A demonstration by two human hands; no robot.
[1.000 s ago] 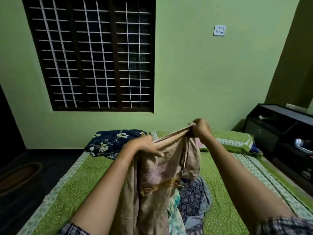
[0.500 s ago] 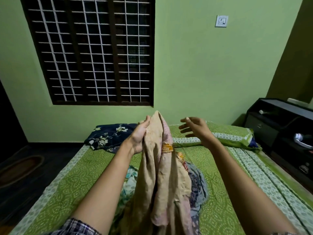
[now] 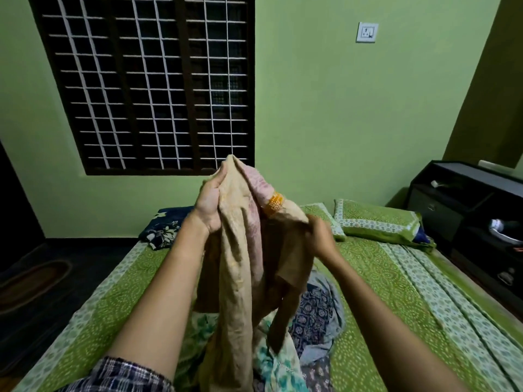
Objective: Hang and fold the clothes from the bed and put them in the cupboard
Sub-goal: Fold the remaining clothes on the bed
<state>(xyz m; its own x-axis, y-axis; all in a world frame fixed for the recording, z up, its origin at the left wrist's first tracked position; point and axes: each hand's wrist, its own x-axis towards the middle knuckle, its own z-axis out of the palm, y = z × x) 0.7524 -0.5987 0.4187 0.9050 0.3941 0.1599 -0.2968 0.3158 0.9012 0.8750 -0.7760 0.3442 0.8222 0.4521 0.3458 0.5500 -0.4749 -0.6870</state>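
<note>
The right hand (image 3: 319, 236), spread and free before, now curls its fingers into the beige garment (image 3: 240, 264) mid-frame. The left hand (image 3: 210, 207) still grips its top edge.

I hold the garment (image 3: 240, 250) up over the bed (image 3: 382, 292).
On my feed the left hand (image 3: 210, 205) grips its top and the right hand (image 3: 322, 239) grips lower on its right side. The pile of clothes (image 3: 314, 309) lies beneath it, mid-bed. Pillows (image 3: 379, 222) sit at the far end by the wall, with the window (image 3: 147, 86) behind them to the left and the wall switch (image 3: 367, 32) right of it. A cabinet (image 3: 464, 207) stands right of the bed, a floor mat (image 3: 31, 281) left.
</note>
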